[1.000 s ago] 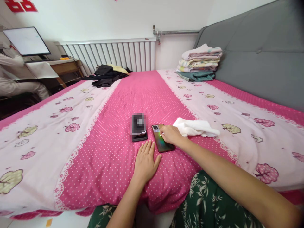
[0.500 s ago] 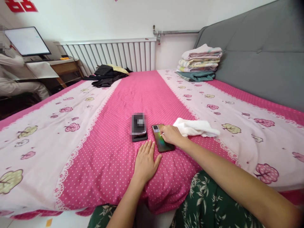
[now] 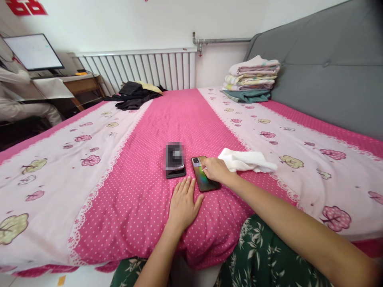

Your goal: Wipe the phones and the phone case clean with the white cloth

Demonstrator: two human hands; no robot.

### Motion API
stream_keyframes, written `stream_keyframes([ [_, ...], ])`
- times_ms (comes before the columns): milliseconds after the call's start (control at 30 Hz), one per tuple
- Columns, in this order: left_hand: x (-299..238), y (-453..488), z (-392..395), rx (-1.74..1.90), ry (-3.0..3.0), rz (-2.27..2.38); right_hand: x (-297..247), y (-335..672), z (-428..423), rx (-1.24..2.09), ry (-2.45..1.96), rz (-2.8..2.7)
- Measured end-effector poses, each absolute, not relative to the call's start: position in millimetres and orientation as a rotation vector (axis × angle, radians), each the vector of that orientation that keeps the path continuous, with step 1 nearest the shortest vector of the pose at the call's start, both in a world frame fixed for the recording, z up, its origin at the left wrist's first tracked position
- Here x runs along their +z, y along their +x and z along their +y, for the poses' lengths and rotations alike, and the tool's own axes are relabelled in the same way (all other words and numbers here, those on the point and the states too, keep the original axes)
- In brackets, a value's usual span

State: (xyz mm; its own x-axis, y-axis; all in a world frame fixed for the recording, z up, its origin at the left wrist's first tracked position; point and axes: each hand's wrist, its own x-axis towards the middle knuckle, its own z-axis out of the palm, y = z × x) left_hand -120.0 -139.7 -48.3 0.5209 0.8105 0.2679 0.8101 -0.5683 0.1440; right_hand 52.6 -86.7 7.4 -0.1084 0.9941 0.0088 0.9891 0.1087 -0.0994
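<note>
My left hand [image 3: 183, 203] lies flat on the pink dotted bedsheet [image 3: 143, 191], fingers stretched out and holding nothing. Just right of its fingertips a dark phone [image 3: 201, 177] lies back-up with an iridescent sheen. My right hand [image 3: 216, 169] rests on that phone with its fingers curled together. A small white bit shows at the fingertips, and I cannot make out what it is. A second black phone [image 3: 175, 161] lies left of the first one. A crumpled white cloth [image 3: 245, 160] sits just behind my right hand.
A stack of folded bedding [image 3: 253, 77] stands by the grey headboard [image 3: 323, 67] at the far right. Dark clothes [image 3: 134, 95] lie at the bed's far end before a white radiator [image 3: 143, 67]. A person in white [image 3: 18, 95] sits at a desk with a monitor [image 3: 32, 52], far left.
</note>
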Motion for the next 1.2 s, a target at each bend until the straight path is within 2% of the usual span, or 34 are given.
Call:
stream_keyframes([
  [1200,-43.5,-118.7,-141.8,0.392,2.731,1.489,7.7,52.5,-86.6,0.099,-2.030,-2.279],
])
